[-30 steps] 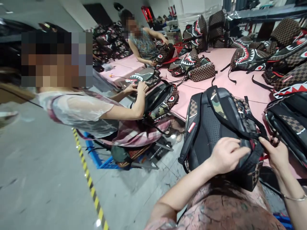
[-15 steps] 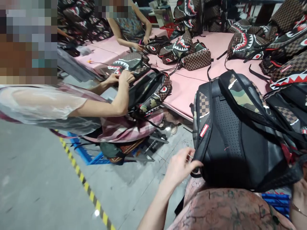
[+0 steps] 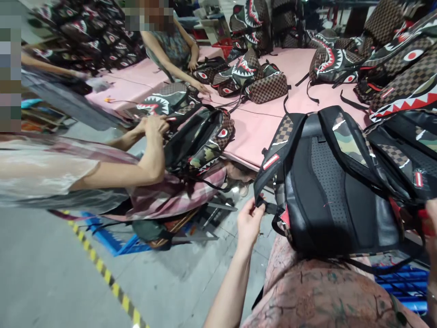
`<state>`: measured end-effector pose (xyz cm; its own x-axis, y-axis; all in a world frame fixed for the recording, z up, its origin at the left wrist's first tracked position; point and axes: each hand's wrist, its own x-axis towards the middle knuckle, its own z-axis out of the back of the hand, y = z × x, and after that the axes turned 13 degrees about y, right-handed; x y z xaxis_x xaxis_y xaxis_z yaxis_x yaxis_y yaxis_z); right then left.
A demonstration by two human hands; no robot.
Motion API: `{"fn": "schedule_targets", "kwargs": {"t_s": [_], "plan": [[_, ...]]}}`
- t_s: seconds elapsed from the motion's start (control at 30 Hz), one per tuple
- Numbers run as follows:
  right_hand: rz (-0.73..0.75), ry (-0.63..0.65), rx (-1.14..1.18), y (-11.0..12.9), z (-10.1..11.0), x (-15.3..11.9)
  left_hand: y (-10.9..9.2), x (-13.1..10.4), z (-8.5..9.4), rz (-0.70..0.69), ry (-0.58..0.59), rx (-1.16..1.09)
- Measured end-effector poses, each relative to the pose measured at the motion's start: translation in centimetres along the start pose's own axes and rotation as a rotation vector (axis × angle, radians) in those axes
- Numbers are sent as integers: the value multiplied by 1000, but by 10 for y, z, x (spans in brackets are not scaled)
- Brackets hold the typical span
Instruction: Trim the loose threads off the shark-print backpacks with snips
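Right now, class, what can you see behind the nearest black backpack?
Behind the black backpack shows the pink table, with another backpack partly visible at right; whatever lies directly behind is hidden.

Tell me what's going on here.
The person wearing the camera has a black backpack standing at the edge of a pink table, its padded back towards them. Their left hand pinches the lower end of a shoulder strap; their right hand is by the pack's other side, mostly out of view, so its grip is unclear. To the left, a co-worker's hands are at an open backpack. More shark-mouth bags lie on the table.
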<state>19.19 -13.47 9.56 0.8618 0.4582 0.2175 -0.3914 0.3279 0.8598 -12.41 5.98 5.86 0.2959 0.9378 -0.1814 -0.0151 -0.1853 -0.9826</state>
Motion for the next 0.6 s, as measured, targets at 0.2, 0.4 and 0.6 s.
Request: {"fn": "schedule_targets", "kwargs": {"t_s": [0.2, 0.4, 0.6], "plan": [[108, 1186, 245, 80, -88, -25, -10, 2, -27, 37, 123, -519], [168, 1469, 80, 86, -190, -57, 4, 2, -29, -66, 5, -460], [60, 1371, -37, 80, -204, -69, 29, -3, -20, -398, -301, 268]]}}
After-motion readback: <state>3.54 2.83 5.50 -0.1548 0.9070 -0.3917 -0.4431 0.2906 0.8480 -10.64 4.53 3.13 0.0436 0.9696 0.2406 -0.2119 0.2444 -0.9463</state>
